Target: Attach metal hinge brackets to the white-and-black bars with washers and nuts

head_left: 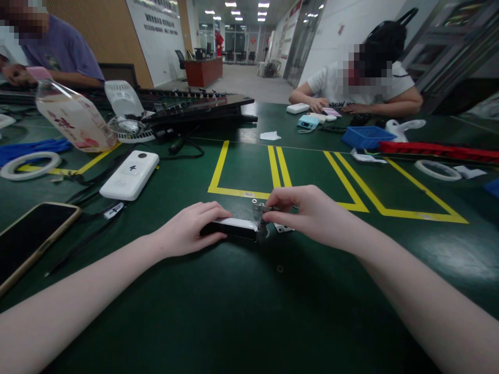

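Note:
My left hand (198, 227) is closed around the left part of a black-and-white bar (237, 228) lying on the green table (218, 322). At the bar's right end, my right hand (302, 208) pinches a small metal bracket (258, 209) with round holes between thumb and fingertips. The bracket meets or sits right beside the bar's end; I cannot tell whether they are joined. Part of a flat metal piece (283, 227) shows under my right hand, the rest hidden. On the table nearer to me lies a small ring (279, 268), like a washer.
Yellow tape outlines (249, 194) mark the table ahead. At left are a phone (35, 234), a white power bank (130, 175), cables, a tape roll (31, 165) and a bottle (76, 117). A blue tray (366, 137) stands at right. Two people sit across the table.

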A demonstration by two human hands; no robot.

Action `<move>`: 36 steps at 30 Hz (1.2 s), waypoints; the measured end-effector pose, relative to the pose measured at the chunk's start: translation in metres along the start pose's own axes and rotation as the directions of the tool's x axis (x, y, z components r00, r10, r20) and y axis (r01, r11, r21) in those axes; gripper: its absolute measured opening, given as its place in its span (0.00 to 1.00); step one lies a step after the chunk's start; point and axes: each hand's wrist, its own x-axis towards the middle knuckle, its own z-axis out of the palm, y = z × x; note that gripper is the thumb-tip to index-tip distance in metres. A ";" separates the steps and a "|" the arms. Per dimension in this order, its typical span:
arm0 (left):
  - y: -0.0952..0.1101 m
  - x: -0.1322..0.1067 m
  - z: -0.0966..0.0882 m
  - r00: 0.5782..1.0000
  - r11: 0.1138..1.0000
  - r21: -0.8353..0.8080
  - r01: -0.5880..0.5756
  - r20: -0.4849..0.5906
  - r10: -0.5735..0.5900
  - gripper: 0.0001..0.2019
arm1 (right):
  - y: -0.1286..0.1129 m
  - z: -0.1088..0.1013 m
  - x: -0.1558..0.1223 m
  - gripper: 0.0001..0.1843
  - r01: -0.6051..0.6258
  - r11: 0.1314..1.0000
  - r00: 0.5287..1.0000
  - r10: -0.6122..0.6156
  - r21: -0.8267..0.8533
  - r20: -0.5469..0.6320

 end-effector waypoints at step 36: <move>0.004 0.001 -0.004 1.000 0.998 -0.049 0.025 0.018 -0.024 0.15 | 0.108 -0.012 0.015 0.15 -0.017 0.753 0.979 -0.119 -0.658 -0.162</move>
